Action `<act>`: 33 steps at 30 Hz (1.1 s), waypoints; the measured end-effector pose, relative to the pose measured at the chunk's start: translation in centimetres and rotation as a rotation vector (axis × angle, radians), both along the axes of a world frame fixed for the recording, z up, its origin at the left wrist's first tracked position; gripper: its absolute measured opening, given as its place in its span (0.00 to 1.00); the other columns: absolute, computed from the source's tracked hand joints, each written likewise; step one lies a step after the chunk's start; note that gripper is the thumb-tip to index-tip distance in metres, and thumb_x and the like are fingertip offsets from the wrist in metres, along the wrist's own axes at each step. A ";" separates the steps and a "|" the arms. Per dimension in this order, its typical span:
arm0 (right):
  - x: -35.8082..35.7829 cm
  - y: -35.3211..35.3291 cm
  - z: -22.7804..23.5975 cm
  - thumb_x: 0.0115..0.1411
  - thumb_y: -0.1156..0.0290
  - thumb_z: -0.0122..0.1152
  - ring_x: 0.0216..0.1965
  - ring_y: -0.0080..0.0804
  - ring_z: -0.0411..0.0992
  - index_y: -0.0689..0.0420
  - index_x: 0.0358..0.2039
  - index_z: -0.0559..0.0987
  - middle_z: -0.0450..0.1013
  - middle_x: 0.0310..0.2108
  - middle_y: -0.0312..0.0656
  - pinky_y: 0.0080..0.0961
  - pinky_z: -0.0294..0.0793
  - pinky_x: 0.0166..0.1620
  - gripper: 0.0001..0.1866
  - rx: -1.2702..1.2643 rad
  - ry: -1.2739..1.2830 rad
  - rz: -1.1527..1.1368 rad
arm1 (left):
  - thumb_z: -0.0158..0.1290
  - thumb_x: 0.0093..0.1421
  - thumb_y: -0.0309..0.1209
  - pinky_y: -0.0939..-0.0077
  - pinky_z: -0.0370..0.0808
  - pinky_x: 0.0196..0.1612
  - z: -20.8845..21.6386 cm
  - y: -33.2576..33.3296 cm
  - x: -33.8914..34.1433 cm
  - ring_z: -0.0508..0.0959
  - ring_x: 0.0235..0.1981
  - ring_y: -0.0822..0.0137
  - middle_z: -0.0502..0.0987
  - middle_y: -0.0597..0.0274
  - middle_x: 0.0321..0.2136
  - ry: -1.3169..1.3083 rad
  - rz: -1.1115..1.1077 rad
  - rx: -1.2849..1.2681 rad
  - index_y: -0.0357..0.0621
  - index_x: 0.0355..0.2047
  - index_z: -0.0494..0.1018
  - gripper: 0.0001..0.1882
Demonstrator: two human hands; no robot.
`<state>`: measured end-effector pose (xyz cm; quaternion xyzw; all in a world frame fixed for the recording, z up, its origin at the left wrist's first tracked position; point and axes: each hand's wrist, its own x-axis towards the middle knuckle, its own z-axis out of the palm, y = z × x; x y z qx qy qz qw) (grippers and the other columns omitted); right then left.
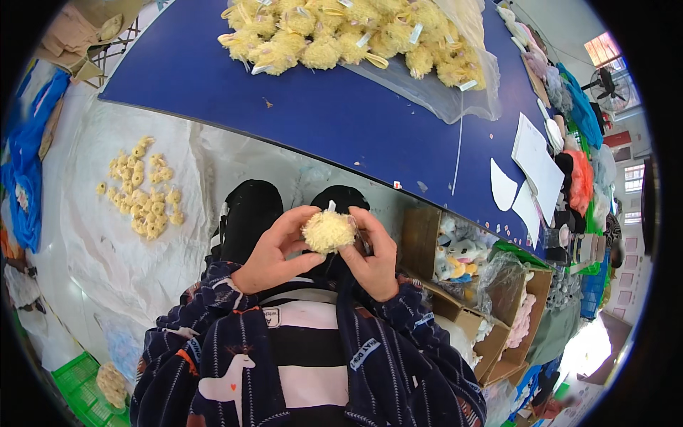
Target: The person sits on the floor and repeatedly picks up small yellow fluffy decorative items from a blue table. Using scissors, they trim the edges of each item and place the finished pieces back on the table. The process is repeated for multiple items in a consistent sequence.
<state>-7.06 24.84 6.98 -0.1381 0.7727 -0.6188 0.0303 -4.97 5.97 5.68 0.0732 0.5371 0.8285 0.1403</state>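
A fluffy pale-yellow plush piece [329, 232] with a small white tag on top sits between my two hands, above my lap. My left hand [281, 249] grips its left side, thumb below and fingers above. On the other side my right hand [370, 252] pinches it with thumb and fingers; something dark and shiny shows behind that thumb, too small to make out. Similar yellow plush pieces [320, 53] with white tags and ribbon loops lie heaped on the blue table in front of me.
The blue table [341, 121] has a clear plastic bag [455, 107] under the heap and white papers [537, 160] at right. Small yellow pieces [149, 206] lie on a white sheet on the floor at left. Cardboard boxes [420, 242] of plush stand at right, a green crate [78, 384] lower left.
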 end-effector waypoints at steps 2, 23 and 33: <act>0.0 -0.4 0.1 0.49 0.77 0.66 0.35 0.18 0.68 0.62 0.51 0.69 0.71 0.39 0.38 0.14 0.67 0.36 0.27 0.064 0.037 -0.023 | 0.54 0.55 0.21 0.73 0.67 0.55 -0.8 0.1 -0.1 0.68 0.51 0.69 0.66 0.59 0.50 0.014 0.023 -0.012 0.37 0.56 0.57 0.29; -1.0 -1.9 0.0 0.52 0.80 0.60 0.28 0.18 0.66 0.62 0.31 0.73 0.71 0.34 0.37 0.14 0.65 0.31 0.06 -0.143 -0.089 0.011 | 0.49 0.54 0.20 0.79 0.69 0.47 -2.0 -0.8 -0.8 0.70 0.43 0.76 0.69 0.64 0.43 -0.176 -0.125 0.041 0.40 0.49 0.61 0.20; -0.1 -2.5 -0.7 0.46 0.76 0.68 0.23 0.14 0.61 0.63 0.38 0.73 0.68 0.30 0.34 0.13 0.62 0.26 0.18 -0.022 -0.093 -0.123 | 0.45 0.57 0.15 0.69 0.71 0.53 -1.9 0.1 -1.1 0.70 0.51 0.64 0.67 0.59 0.48 -0.356 0.099 0.538 0.42 0.50 0.59 0.21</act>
